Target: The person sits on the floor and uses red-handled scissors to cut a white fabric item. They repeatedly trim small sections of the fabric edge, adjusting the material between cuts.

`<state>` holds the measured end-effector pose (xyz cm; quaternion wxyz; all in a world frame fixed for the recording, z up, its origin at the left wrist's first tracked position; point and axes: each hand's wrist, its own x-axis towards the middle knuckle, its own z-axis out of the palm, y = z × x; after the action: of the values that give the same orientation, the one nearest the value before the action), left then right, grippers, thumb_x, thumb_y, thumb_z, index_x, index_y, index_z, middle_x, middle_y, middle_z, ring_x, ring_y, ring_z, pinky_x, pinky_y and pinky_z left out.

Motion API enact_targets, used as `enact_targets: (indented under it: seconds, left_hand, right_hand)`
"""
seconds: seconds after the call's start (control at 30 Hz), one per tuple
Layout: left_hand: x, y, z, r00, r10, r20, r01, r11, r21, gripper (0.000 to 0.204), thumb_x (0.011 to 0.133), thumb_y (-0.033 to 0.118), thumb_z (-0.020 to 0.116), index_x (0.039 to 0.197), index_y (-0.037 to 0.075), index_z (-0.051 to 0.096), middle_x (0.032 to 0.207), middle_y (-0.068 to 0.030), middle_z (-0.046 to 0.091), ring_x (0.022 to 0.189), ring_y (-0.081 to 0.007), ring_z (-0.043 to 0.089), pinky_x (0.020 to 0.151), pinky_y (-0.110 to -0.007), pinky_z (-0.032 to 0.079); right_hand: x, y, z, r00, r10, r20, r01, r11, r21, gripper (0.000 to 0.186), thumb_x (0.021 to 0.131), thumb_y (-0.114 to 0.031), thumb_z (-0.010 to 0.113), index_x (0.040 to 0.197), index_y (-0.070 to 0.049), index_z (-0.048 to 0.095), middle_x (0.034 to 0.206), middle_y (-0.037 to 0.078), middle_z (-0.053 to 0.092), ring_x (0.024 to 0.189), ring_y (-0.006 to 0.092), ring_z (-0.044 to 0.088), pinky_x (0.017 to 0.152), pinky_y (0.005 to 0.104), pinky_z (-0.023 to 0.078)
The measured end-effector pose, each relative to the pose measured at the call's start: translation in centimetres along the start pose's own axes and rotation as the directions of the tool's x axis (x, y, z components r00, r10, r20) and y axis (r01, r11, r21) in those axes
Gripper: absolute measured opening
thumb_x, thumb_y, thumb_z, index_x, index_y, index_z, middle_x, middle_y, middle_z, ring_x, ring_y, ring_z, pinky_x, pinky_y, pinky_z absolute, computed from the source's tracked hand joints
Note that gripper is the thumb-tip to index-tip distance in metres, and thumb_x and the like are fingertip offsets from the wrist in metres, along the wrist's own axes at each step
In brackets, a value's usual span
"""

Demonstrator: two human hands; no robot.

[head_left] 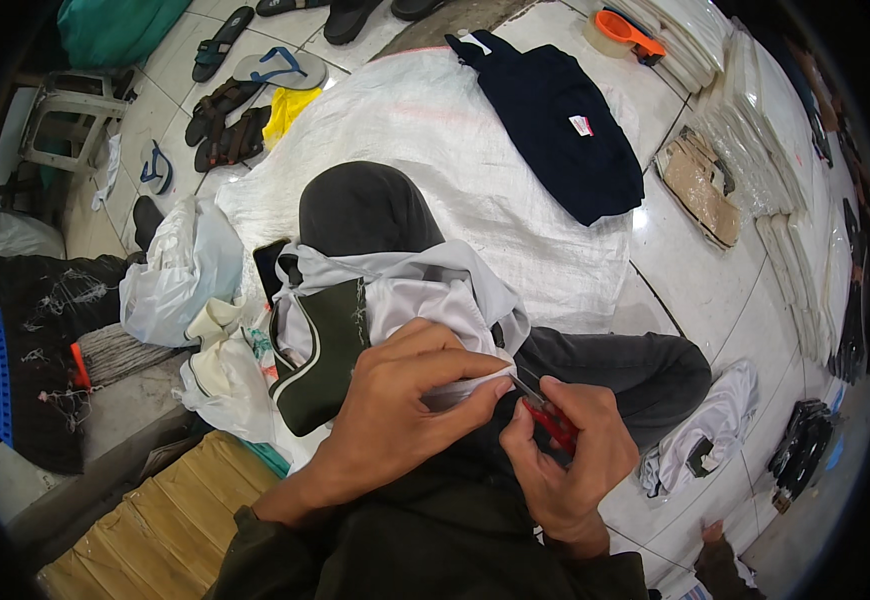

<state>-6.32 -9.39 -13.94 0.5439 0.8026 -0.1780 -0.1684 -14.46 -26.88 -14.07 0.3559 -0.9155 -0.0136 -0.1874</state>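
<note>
Across my lap lies a white garment (pixel 420 300) with a dark green panel (pixel 330 340) edged in white piping. My left hand (pixel 395 390) is closed, pinching an edge of the white cloth between thumb and forefinger. Red-handled thread snips (pixel 552 422) are gripped in my right hand (pixel 580 455), their metal tip right at the pinched edge. The fingers hide part of the handles and blades. Loose threads hang along the green panel's edge.
A white woven sheet (pixel 395 120) covers the tiles ahead, with a folded navy garment (pixel 565 130) on it. Plastic bags (pixel 185 270) lie left, sandals (pixel 280 68) far left. Wrapped stacks (pixel 755 130), a tape dispenser (pixel 620 35) and a white garment bundle (pixel 705 425) are right.
</note>
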Motion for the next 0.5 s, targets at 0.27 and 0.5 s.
enact_targets:
  seconds: [0.27, 0.5]
  left_hand:
    - [-0.01, -0.2, 0.19, 0.999, 0.047, -0.003, -0.047, 0.997, 0.061, 0.021, 0.082, 0.007, 0.086, 0.102, 0.004, 0.08, 0.085, -0.0072, 0.067, 0.081, -0.0239, 0.065, 0.07, -0.035, 0.052]
    - [0.19, -0.31, 0.24, 0.999, 0.048, 0.008, -0.049, 0.999, 0.024, 0.02, 0.082, 0.005, 0.085, 0.101, 0.003, 0.08, 0.085, -0.0072, 0.069, 0.081, -0.0227, 0.065, 0.071, -0.034, 0.051]
  right_hand:
    - [0.12, -0.16, -0.13, 0.999, 0.031, 0.02, -0.031, 0.999, -0.015, 0.04, 0.075, 0.009, 0.084, 0.11, 0.007, 0.065, 0.089, 0.018, 0.07, 0.07, 0.0249, 0.071, 0.058, 0.0307, 0.058]
    - [0.21, -0.29, 0.71, 0.991, 0.117, -0.06, -0.111, 0.99, 0.09, 0.037, 0.075, 0.003, 0.086, 0.108, 0.005, 0.069, 0.085, 0.013, 0.07, 0.067, 0.0225, 0.069, 0.055, 0.0304, 0.054]
